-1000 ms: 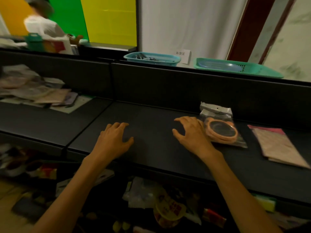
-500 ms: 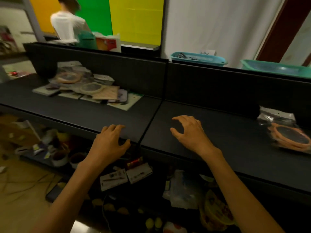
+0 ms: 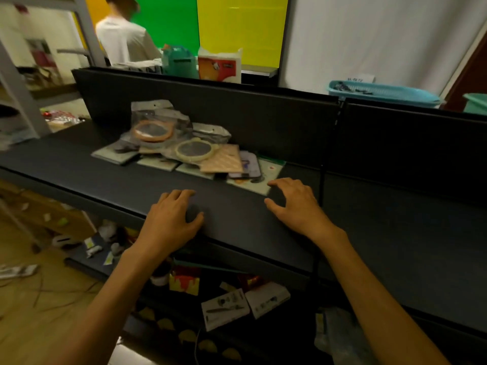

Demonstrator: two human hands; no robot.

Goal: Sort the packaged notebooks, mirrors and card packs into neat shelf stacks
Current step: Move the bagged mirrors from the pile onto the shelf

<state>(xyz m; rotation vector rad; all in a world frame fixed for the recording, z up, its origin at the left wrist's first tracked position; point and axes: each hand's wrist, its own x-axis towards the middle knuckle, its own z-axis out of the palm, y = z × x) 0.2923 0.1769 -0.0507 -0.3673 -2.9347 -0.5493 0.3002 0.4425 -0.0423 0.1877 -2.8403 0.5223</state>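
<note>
Along the dark shelf [image 3: 79,164] I see a loose heap of packaged goods against the back panel [image 3: 237,111]: flat notebooks [image 3: 222,162] underneath, an orange-rimmed mirror [image 3: 152,130] and a pale-rimmed mirror [image 3: 195,152] in clear bags on top. My left hand [image 3: 172,221] lies near the front edge, fingers loosely curled, holding nothing. My right hand [image 3: 296,204] hovers, fingers half bent and empty, its fingertips just beside the nearest notebook [image 3: 259,177].
</note>
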